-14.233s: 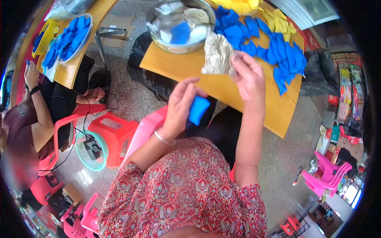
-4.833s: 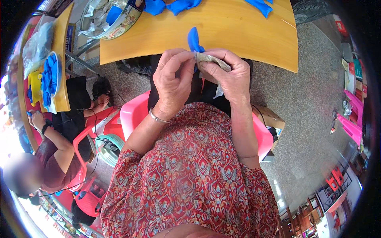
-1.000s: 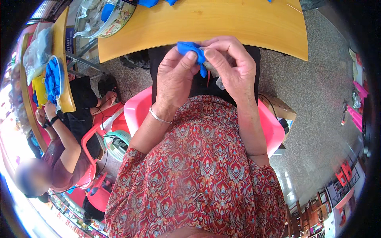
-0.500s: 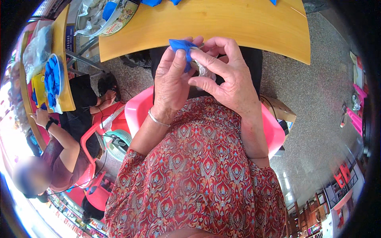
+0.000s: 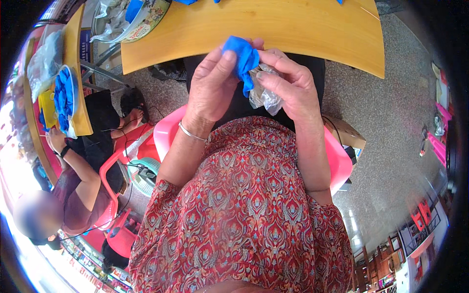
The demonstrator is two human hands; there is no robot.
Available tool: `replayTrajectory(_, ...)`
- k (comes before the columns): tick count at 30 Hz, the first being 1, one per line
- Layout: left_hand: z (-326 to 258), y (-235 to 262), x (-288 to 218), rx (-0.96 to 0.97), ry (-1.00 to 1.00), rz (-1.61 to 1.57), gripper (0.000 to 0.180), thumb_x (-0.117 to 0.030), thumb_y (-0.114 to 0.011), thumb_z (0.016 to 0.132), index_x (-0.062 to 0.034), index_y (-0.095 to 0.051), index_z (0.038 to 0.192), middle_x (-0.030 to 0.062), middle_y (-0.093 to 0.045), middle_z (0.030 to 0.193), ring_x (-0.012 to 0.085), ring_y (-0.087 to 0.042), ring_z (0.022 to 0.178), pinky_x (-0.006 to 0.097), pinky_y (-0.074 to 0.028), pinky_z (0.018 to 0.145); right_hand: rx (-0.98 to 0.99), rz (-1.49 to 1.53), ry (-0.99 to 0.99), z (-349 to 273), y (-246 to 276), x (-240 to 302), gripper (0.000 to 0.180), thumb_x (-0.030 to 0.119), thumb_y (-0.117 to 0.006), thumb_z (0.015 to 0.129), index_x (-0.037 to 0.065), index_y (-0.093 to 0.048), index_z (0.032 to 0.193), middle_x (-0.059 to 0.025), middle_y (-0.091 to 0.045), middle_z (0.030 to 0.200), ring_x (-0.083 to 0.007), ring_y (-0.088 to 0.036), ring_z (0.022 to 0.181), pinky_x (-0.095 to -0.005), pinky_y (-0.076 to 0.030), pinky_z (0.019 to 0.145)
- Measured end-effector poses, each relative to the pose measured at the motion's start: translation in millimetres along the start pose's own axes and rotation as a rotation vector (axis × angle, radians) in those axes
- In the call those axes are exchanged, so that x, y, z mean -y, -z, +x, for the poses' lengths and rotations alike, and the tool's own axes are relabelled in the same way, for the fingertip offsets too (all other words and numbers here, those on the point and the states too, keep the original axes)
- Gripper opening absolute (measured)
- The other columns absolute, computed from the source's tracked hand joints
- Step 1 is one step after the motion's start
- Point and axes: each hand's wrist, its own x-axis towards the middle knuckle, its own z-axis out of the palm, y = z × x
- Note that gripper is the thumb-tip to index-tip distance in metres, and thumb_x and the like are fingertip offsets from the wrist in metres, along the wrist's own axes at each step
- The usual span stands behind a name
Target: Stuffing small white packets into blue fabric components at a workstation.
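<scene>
Over my lap, just off the table's near edge, my left hand (image 5: 215,80) pinches a small piece of blue cloth (image 5: 243,56) between thumb and fingers. The cloth is folded, with a narrow end hanging down. Close against its right side, my right hand (image 5: 290,85) grips a crumpled clear plastic bag (image 5: 266,95) with something greyish-brown in it. Its fingertips reach to the cloth's edge. Whether the bag is partly inside the cloth is hidden by the fingers.
Ahead is a yellow wooden table (image 5: 293,34). A round tub (image 5: 141,27) of plastic bags and blue cloth stands at its far left. Farther left, another person (image 5: 80,190) sits by a second table, near a plate of blue pieces (image 5: 64,97). A cardboard box (image 5: 344,134) is on the floor at right.
Both hands have moved slightly, and the blue cloth is higher and more spread out. More of the plastic bag shows below my right fingers. The other person's hand has shifted a little.
</scene>
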Motion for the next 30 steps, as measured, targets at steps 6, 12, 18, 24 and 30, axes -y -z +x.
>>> replayTrajectory(6,-8.5,-10.9,6.4,-0.058,-0.012,0.054,0.039,-0.005,-0.061,0.09,0.0005,-0.051,0.127,0.0123,-0.057,0.127,0.0193,-0.054,0.117,0.033,-0.041,0.101,-0.137,0.02,-0.055,-3.5,-3.4,0.4,0.033,-0.002,-0.064,0.082,-0.001,-0.063,0.115,-0.0042,-0.062,0.107,-0.011,-0.059,0.096,-0.0246,-0.047,0.083)
replayTrajectory(12,-10.8,-0.4,10.3,-0.081,0.082,0.183,0.04,-0.005,-0.063,0.089,0.0002,-0.05,0.127,0.0082,-0.06,0.118,0.0149,-0.055,0.111,0.03,-0.041,0.1,-0.207,-0.399,-0.002,1.3,-6.7,12.9,0.039,0.001,-0.068,0.079,0.003,-0.061,0.118,-0.0086,-0.065,0.104,-0.0123,-0.061,0.095,-0.0263,-0.049,0.082)
replayTrajectory(18,-14.2,-3.3,13.8,-0.115,0.083,0.232,0.045,-0.006,-0.065,0.088,0.0017,-0.047,0.128,0.0089,-0.058,0.12,0.0163,-0.055,0.11,0.031,-0.044,0.097,0.009,-0.697,0.147,2.2,8.2,4.2,0.029,0.001,-0.068,0.08,0.004,-0.067,0.109,-0.0059,-0.067,0.099,-0.0102,-0.062,0.088,-0.025,-0.051,0.077)
replayTrajectory(24,-29.8,-10.0,9.0,-0.138,-0.779,1.378,0.038,-0.004,-0.075,0.075,-0.001,-0.06,0.11,0.0128,-0.059,0.108,0.0243,-0.059,0.099,0.033,-0.049,0.083,-0.267,-0.312,-0.013,1.8,9.3,1.2,0.026,0.005,-0.073,0.08,0.001,-0.067,0.105,-0.0019,-0.068,0.093,-0.0064,-0.061,0.083,-0.0225,-0.051,0.074)
replayTrajectory(30,-25.2,-15.3,14.6,-0.133,-0.737,1.327,0.03,0.0,-0.076,0.071,-0.0049,-0.064,0.098,0.0109,-0.06,0.092,0.0265,-0.059,0.084,0.034,-0.049,0.071,-0.262,-0.277,-0.021,0.8,6.6,-1.1,0.024,0.006,-0.073,0.079,0.001,-0.067,0.102,-0.0018,-0.068,0.091,-0.006,-0.061,0.081,-0.0223,-0.051,0.072)
